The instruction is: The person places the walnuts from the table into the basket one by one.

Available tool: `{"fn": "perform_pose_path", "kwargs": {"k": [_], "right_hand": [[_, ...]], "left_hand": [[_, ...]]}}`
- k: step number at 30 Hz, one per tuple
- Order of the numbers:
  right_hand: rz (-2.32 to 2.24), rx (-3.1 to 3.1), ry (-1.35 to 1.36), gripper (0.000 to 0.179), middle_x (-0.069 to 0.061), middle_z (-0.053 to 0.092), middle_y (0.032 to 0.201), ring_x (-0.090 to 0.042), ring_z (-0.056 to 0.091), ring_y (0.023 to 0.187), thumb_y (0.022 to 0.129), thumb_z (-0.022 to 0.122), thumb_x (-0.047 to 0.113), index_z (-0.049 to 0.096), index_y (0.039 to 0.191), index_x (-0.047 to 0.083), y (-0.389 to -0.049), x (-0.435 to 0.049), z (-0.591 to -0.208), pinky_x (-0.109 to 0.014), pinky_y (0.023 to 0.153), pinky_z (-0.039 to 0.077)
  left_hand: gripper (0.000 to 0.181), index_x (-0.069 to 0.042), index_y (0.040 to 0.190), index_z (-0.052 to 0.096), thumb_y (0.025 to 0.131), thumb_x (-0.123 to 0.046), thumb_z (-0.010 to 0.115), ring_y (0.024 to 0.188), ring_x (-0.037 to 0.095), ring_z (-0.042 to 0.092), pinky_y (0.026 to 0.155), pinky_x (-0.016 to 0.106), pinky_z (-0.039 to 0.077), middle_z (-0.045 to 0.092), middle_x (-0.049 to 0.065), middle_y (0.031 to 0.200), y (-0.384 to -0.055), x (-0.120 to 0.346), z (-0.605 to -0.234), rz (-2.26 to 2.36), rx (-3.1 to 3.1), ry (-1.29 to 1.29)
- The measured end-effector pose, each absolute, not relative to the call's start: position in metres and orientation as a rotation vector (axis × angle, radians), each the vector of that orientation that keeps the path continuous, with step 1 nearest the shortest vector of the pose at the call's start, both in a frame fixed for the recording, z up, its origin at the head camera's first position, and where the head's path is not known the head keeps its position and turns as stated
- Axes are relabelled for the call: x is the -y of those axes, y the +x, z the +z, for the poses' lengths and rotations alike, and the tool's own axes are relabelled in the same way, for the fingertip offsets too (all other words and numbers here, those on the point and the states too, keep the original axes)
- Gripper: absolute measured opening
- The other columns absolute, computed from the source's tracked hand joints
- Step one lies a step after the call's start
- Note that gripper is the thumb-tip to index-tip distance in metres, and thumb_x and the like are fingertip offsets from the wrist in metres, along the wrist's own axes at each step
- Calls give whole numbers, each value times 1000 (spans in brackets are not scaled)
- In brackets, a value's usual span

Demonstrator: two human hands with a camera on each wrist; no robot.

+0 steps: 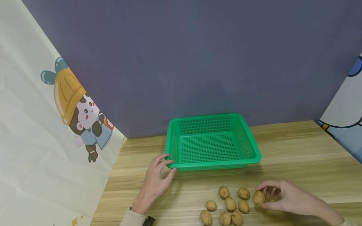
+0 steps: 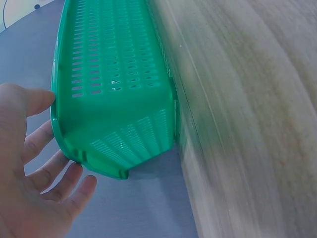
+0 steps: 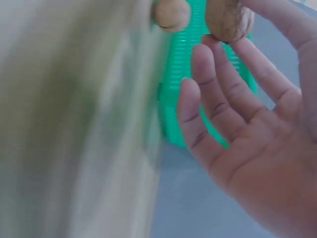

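Observation:
A green plastic basket [image 1: 211,164] with slotted walls and a mesh floor stands upright on the table, nothing inside it. At its front left corner, my left hand [image 1: 155,181] holds the rim, fingertips over the edge and thumb on the near side. The left wrist view shows that hand's thumb and fingers along the basket's rim [image 2: 55,114]. My right hand [image 1: 287,197] pinches a walnut [image 1: 258,198] between thumb and fingertips, low at the right of the group. In the right wrist view the pinched walnut [image 3: 229,21] is partly cut off by the top edge.
Several loose walnuts [image 1: 230,204] lie in a cluster on the wooden table [image 1: 296,155] in front of the basket. A dark grey panel [image 1: 197,59] rises behind it. White printed sheets [image 1: 26,131] flank the table on both sides.

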State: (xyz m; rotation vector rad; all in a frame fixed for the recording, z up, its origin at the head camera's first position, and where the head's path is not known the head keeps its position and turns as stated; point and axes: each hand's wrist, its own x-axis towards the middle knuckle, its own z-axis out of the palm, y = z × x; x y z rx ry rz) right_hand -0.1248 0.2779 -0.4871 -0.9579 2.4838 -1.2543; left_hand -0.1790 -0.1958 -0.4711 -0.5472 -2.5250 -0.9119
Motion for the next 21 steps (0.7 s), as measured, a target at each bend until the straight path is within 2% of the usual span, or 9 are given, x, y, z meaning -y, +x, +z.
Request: {"fn": "perform_pose_path", "kwargs": {"k": [8,17,21], "right_hand": [[-1217,-2580,-1029,35,13,73,102,-4,65,88,92,85,18,72,125,16,-137,-269,-446,-26,69,53],[-1288,-2616,-986,36,13,74,96,-5,67,84,93,84,17,71,126,15,-152,-252,-409,-27,72,57],[-1274,-2628,-942,36,8,75,98,-5,68,85,92,84,18,71,126,15,-161,-251,-396,-26,71,57]], "left_hand": [[29,-11,119,77,94,-25,82,139,34,56,118,58,46,65,10,145,-181,195,-471,-881,2546,-545],[27,-11,117,78,94,-25,81,138,33,57,117,57,47,68,12,141,-181,194,-470,-859,2556,-567],[25,-10,114,78,94,-24,81,136,33,58,116,58,47,69,12,139,-181,194,-470,-853,2548,-577]]}}
